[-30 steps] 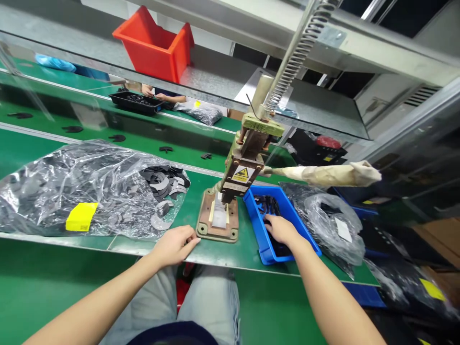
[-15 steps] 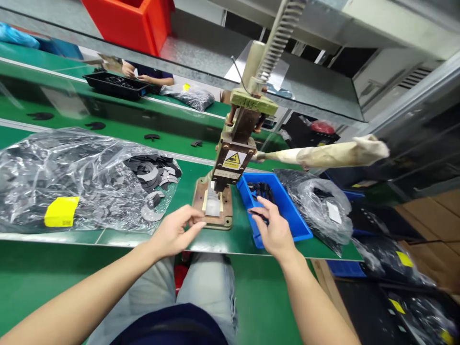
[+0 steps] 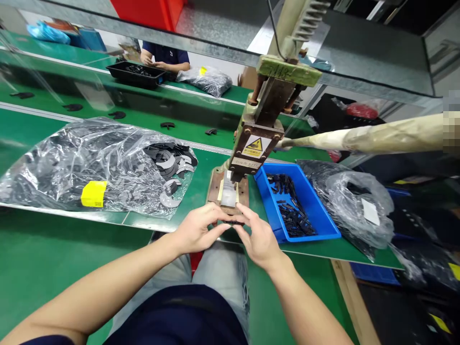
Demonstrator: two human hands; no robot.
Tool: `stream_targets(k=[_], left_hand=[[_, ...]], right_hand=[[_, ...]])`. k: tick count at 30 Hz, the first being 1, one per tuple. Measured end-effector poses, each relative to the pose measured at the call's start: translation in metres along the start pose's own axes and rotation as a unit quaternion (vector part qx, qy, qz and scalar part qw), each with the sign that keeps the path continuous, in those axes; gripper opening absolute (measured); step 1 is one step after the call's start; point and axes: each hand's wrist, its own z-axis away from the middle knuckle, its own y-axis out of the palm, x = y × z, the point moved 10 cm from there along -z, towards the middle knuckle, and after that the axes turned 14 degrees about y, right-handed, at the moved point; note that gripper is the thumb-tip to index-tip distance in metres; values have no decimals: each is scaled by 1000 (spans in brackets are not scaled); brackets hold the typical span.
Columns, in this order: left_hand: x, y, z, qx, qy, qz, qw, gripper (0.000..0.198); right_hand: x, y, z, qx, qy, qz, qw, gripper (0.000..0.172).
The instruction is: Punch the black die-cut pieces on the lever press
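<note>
A small black plastic part [image 3: 233, 222] is pinched between my two hands, just in front of the press base. My left hand [image 3: 201, 227] closes thumb and fingers on its left end. On its right end my right hand [image 3: 257, 235] has a similar pinch. Fingers cover most of the part. Beyond them stands a hand press [image 3: 256, 143] with a warning label, and a pale block [image 3: 229, 194] lies on its base [image 3: 214, 187]. To the right, a blue bin [image 3: 325, 230] holds many small black parts [image 3: 296, 218].
Left on the bench lies a clear plastic bag [image 3: 72, 163] of curved dark pieces. Another bag [image 3: 341, 191] sits right of the bin. The press lever [image 3: 359, 136] reaches right. Curved pieces lie on the green strip [image 3: 143, 122] behind. A co-worker [image 3: 167, 60] sits across.
My right hand has moved left from the blue bin with the black part, and my left hand has come to meet it before the press. The view has shifted.
</note>
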Motion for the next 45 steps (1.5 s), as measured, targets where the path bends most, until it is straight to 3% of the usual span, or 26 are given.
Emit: stream_targets(k=[5,7,9,11,13,15,17,19,22,24,30,34,36,39,41,43,45], left_hand=[[-1,-1,-1,5,25,-9,1000,21],[10,-4,-3,8,28,-28,999,18],[35,-16,-6,-10,8,-71,997,17],[66,-30,-9,-34,-24,-124,991,17],[93,-35,-16,-26,-40,-167,985,18],[112,-31,-24,9,-42,-202,978,19],[121,-19,-33,57,-32,-227,972,21],[122,-5,-41,106,-20,-240,965,24],[119,9,-49,158,-11,-246,956,28],[118,12,-52,180,-11,-249,952,29],[110,11,-55,177,-6,-244,954,31],[108,5,-56,192,-12,-248,950,33],[118,-14,-54,200,-25,-266,943,31],[148,-63,-49,199,-62,-315,926,29],[175,-95,-42,222,-99,-376,894,33],[200,-113,-36,272,-128,-417,858,41],[216,-117,-31,325,-144,-437,826,46]], right_hand=[[-5,9,0,31,10,4,999,68],[-11,-1,-7,32,30,6,999,66],[-18,-37,-22,-37,66,1,997,63],[-14,-95,-37,-169,73,-36,982,60],[11,-154,-46,-278,-3,-122,953,62],[48,-193,-53,-305,-115,-195,925,65],[74,-216,-64,-307,-131,-228,915,73],[93,-223,-70,-305,-120,-241,913,65],[103,-218,-61,-328,-114,-248,904,36],[99,-202,-46,-340,-110,-224,907,23],[48,-135,10,-346,-82,-107,929,14],[17,-118,26,-384,-85,-112,912,30],[13,-117,27,-398,-91,-115,906,36],[12,-115,27,-402,-96,-112,904,38],[11,-115,27,-407,-93,-116,901,33],[10,-116,27,-412,-89,-123,898,22],[15,-117,26,-409,-106,-125,898,10]])
